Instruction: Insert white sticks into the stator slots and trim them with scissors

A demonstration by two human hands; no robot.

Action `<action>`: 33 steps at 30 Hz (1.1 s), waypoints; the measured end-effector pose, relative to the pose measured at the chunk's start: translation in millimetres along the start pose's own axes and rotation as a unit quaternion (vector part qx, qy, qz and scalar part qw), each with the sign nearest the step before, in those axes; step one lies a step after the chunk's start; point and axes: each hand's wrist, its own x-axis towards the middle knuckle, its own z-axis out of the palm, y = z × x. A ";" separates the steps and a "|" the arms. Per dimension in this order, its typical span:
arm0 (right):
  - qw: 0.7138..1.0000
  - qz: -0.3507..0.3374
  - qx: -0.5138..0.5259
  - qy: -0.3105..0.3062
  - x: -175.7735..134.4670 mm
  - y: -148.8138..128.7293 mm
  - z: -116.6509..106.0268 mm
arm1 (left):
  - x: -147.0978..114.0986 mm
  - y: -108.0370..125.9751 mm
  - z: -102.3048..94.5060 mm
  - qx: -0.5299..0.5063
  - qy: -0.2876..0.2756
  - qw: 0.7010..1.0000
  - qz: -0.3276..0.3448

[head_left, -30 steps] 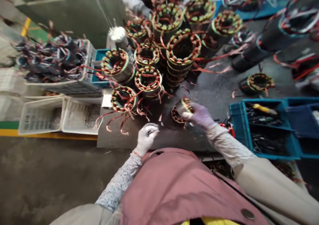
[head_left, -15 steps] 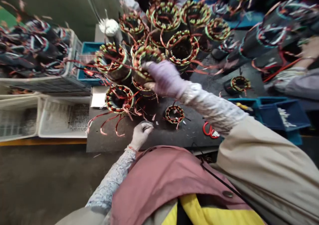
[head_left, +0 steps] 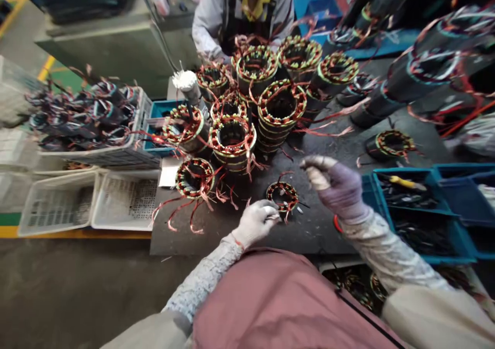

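My left hand, in a white glove, is closed in a curl at the near side of a small wound stator lying on the dark tabletop. Whatever its fingers may hold is hidden. In a purple glove, my right hand hovers to the right of that stator, its bent fingers slightly apart and nothing visible in them. Behind stand stacked stators with copper wire ends, among them a front stack and a taller stack. A red scissor handle shows partly beside my right forearm.
Across the table is a co-worker. At left, a crate of stators stands above white baskets. Blue bins with tools and dark parts are at right. Another small stator lies nearby, and a white bundle stands behind.
My right hand has let go of the stator at the front stack and drawn back to the right. My left hand has moved right, up to the small stator. The view has shifted.
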 end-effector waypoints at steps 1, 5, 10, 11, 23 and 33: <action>0.998 0.033 -0.034 -0.045 -21.1 18.1 2.8 | 10.6 1.3 0.5 0.017 -0.007 1.000 -0.011; 0.965 0.159 -0.136 -0.156 -86.0 58.2 25.1 | 48.0 -6.9 7.7 0.051 -0.006 0.993 -0.103; 0.947 0.186 -0.148 -0.215 -101.6 68.8 54.4 | 81.2 -15.5 53.8 0.087 -0.037 0.974 -0.204; 0.944 0.187 -0.150 -0.226 -101.0 70.2 59.2 | 84.4 -14.8 63.4 0.102 -0.030 0.971 -0.216; 0.947 0.103 -0.105 -0.286 -110.1 93.9 60.2 | 93.6 -0.2 46.8 0.345 -0.150 0.918 -0.126; 0.906 0.095 -0.107 -0.399 -113.9 89.2 45.1 | 129.6 -1.3 60.5 0.397 -0.247 0.871 -0.152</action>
